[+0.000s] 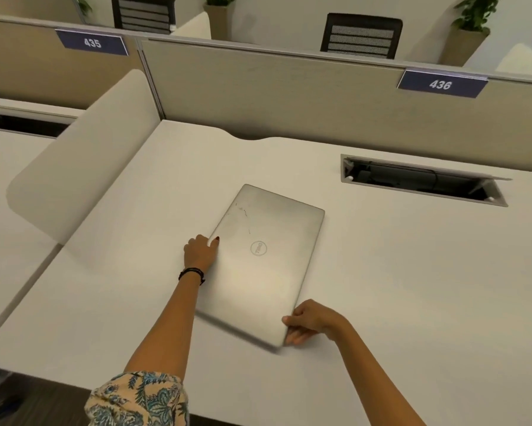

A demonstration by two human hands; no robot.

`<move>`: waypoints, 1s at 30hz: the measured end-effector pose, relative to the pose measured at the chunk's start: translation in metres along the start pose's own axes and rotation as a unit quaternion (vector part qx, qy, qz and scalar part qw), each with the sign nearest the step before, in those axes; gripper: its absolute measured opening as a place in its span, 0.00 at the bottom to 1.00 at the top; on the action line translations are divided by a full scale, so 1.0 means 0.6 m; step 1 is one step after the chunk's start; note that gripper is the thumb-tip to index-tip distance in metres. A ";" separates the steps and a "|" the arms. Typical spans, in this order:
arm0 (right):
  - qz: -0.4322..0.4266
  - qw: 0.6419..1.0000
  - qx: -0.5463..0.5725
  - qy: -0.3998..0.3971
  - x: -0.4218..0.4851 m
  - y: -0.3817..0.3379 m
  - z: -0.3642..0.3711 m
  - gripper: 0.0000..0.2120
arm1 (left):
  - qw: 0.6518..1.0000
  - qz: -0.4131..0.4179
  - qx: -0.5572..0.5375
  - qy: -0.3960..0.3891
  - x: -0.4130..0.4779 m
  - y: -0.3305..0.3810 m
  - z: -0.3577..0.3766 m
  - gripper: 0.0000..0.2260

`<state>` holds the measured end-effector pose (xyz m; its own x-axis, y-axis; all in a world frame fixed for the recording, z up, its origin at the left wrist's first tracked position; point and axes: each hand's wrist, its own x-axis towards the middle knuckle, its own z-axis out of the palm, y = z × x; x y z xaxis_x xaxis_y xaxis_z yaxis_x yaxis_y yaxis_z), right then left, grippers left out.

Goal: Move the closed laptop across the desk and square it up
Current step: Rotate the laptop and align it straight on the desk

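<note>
Both hands are on the laptop (264, 265). The left hand (200, 251) is curled, with its fingers tucked at the laptop's left long edge and its thumb pressed flat on the lid. The right hand (309, 321) pinches the near right corner, thumb on top and fingers under the edge, so this corner looks lifted a little off the bench (412, 287).

The closed laptop lies in the middle of the bench, in front of the cable box (424, 181) and a bit to its left. It is not straight. Its long side runs away from the person and leans to the right, so its far short edge points toward the cable box.

The laptop is a thin, flat rectangle with rounded corners. Its lid is smooth silver metal, a little shiny, with a round logo in the middle and some thin dark scratches near the far left corner. The near edge looks blurry.

The bench is plain white and smooth. A black band (192, 273) sits on the left wrist, and a flowery sleeve (138, 401) covers the upper left arm.
</note>
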<state>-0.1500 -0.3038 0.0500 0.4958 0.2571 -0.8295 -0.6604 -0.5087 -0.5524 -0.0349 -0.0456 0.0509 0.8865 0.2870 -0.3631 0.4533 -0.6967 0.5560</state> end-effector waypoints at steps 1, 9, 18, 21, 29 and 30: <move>0.013 0.999 -0.030 -0.023 -0.002 -0.008 -0.010 0.14 | 1.000 0.011 -0.011 0.006 -0.005 -0.007 -0.006 0.19; -0.195 0.890 -0.140 0.387 0.054 -0.142 -0.160 0.12 | 0.993 -0.023 0.006 0.119 -0.106 -0.088 -0.056 0.18; -0.109 0.857 -0.344 0.368 0.169 -0.227 -0.210 0.26 | 0.899 -0.192 -0.270 -0.285 -0.171 -0.120 -0.059 0.30; -0.103 0.846 -0.369 0.371 0.181 -0.239 -0.217 0.25 | 0.869 -0.223 -0.297 -0.327 -0.175 -0.121 -0.043 0.27; -0.080 0.897 -0.245 0.359 0.206 -0.278 -0.239 0.27 | 0.841 -0.249 -0.356 -0.323 -0.152 -0.123 -0.031 0.33; -0.087 0.905 -0.231 0.348 0.207 -0.284 -0.246 0.26 | 0.847 -0.243 -0.349 -0.318 -0.147 -0.121 -0.031 0.33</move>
<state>0.1075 -0.3067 0.0529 0.9104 -0.1312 -0.3924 -0.3119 -0.8407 -0.4426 -0.1440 -0.0081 0.0565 0.4499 -0.1384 -0.8823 0.8922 0.0246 0.4511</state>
